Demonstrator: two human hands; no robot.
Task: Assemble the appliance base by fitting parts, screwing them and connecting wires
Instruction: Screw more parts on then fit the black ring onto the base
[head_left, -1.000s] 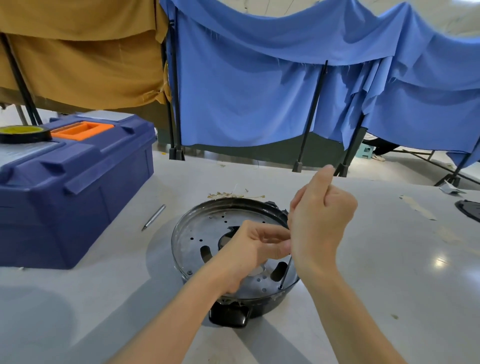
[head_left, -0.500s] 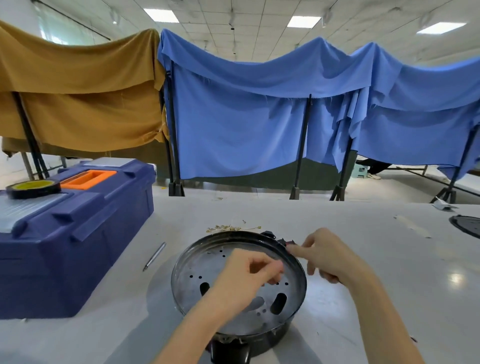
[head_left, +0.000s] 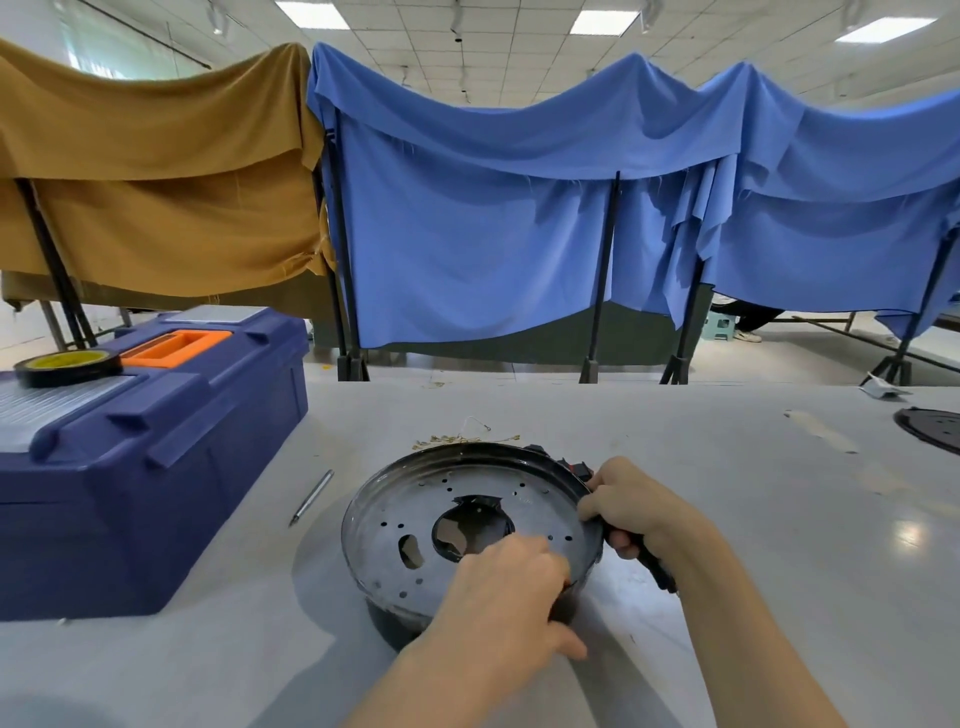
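The base (head_left: 540, 514) sits low in the centre of the frame on the table (head_left: 753, 545). The left hand (head_left: 498, 597) clamps its near rim, fingers over the plate, thumb outside the wall. The right hand (head_left: 636, 512) curls round the right rim, with a dark handle (head_left: 660, 571) poking out beneath it, its kind unclear. Judged risks: the smooth, glossy table could let the base skid if the hands twist unevenly, and the jagged central hole or thin rim could nick a finger. The base is a round, shallow dish of dull grey metal, drilled with small holes and oval slots. The toolbox (head_left: 156, 467) at left is hard blue plastic.
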